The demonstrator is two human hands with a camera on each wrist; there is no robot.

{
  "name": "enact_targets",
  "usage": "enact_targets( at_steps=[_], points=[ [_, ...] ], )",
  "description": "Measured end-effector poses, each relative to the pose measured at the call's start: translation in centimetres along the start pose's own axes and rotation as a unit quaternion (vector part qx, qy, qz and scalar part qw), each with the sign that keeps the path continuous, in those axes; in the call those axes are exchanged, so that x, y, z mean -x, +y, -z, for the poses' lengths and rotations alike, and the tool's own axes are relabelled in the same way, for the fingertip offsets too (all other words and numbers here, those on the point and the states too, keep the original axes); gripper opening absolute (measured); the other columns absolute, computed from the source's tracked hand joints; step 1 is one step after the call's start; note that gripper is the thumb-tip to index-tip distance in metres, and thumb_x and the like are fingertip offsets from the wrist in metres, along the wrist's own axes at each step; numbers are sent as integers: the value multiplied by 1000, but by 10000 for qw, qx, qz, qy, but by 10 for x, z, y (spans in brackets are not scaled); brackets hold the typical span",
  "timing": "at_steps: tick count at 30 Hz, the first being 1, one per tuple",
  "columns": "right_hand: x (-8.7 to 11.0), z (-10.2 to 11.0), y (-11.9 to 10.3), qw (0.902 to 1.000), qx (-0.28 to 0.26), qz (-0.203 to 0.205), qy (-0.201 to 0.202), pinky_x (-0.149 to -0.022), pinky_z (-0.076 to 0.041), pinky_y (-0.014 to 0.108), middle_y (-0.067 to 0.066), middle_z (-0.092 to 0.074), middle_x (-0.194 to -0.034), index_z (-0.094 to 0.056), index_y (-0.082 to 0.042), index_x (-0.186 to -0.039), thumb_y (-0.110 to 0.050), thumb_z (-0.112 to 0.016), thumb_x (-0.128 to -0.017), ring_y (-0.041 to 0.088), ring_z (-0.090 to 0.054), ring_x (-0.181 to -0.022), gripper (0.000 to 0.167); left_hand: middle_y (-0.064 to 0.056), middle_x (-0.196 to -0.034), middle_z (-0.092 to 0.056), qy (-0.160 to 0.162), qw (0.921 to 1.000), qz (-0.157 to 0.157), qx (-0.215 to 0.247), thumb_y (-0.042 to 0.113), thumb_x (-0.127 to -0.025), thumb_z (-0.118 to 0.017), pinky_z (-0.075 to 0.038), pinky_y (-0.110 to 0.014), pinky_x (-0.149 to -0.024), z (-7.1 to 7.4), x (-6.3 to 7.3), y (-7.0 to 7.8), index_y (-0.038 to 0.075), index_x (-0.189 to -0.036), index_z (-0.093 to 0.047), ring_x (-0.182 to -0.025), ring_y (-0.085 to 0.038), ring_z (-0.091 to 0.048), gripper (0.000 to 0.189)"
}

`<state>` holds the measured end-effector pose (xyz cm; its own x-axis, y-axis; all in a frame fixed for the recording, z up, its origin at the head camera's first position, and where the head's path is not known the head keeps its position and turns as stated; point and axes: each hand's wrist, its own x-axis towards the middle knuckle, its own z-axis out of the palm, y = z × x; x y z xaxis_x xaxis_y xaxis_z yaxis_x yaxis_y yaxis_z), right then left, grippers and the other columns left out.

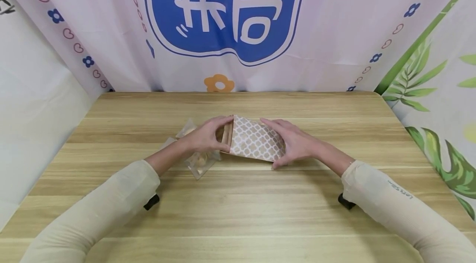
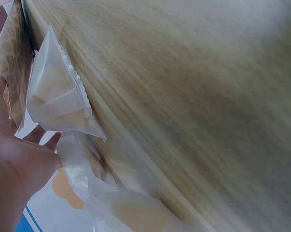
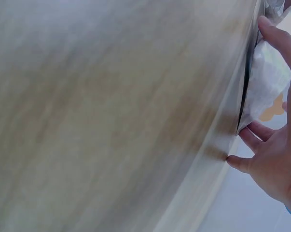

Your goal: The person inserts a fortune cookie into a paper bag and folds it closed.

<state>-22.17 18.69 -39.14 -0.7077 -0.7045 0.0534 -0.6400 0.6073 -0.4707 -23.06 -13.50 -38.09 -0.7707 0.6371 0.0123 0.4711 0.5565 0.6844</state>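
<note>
A kraft paper bag [image 1: 254,138] with a white lattice pattern lies on its side low over the table, its folded, pleated end to the left. My left hand [image 1: 206,135] holds that end, thumb at the near edge and fingers at the far edge. Around the opposite end curves my right hand [image 1: 295,141], thumb on the near side and fingers along the far side. Under and beside the left hand lie several translucent packets [image 1: 201,163] with tan pieces inside. In the left wrist view one pointed packet [image 2: 58,92] with a crimped edge stands close beside the bag.
The wood-grain table [image 1: 238,213] spreads out around both hands. A printed cloth backdrop [image 1: 334,48] with a blue emblem hangs behind its far edge. More cloth [image 1: 446,89] with green leaves hangs at the right.
</note>
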Motion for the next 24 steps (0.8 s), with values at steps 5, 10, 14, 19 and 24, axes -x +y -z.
enact_targets(
  at_steps=[5, 10, 14, 19, 24],
  points=[
    [1, 1, 2, 10000, 42, -52, 5, -115, -37, 63, 25, -44, -153, -22, -13, -165, -57, -94, -63, 42, -44, -140, 133, -27, -158, -40, 1, 10000, -24, 13, 15, -84, -88, -30, -57, -122, -1, -1, 0, -8, -158, -29, -147, -44, -37, 98],
    [-1, 1, 2, 9999, 35, -136, 80, -116, -37, 58, 21, -49, -150, -22, -14, -166, -50, -96, -64, 37, -47, -138, 131, -28, -155, -44, 31, 10000, -68, 14, 14, -83, -88, -31, -56, -121, -1, -2, 1, -10, -157, -30, -144, -44, -40, 97],
    [-2, 3, 0, 9996, -9, -264, 54, -117, -37, 57, 19, -50, -149, -22, -16, -166, -44, -97, -65, 35, -47, -137, 129, -27, -155, -43, 35, 10000, -50, 4, 14, -83, -88, -31, -55, -121, -1, -1, 1, -10, -156, -31, -145, -44, -40, 97],
    [-3, 4, -1, 9999, 3, -142, 82, -115, -39, 59, 21, -51, -147, -24, -14, -165, -45, -96, -66, 37, -49, -135, 127, -27, -156, -43, 15, 10000, 25, -3, 14, -83, -89, -31, -55, -122, -1, -1, 2, -10, -157, -30, -146, -44, -39, 97],
    [-8, 3, -4, 9999, 56, 28, 144, -115, -38, 61, 22, -50, -150, -26, -10, -164, -53, -94, -65, 39, -48, -138, 128, -27, -156, -43, 30, 10000, 55, 35, 14, -83, -89, -32, -55, -121, -1, -2, 3, -9, -157, -29, -145, -43, -40, 98]
  ],
)
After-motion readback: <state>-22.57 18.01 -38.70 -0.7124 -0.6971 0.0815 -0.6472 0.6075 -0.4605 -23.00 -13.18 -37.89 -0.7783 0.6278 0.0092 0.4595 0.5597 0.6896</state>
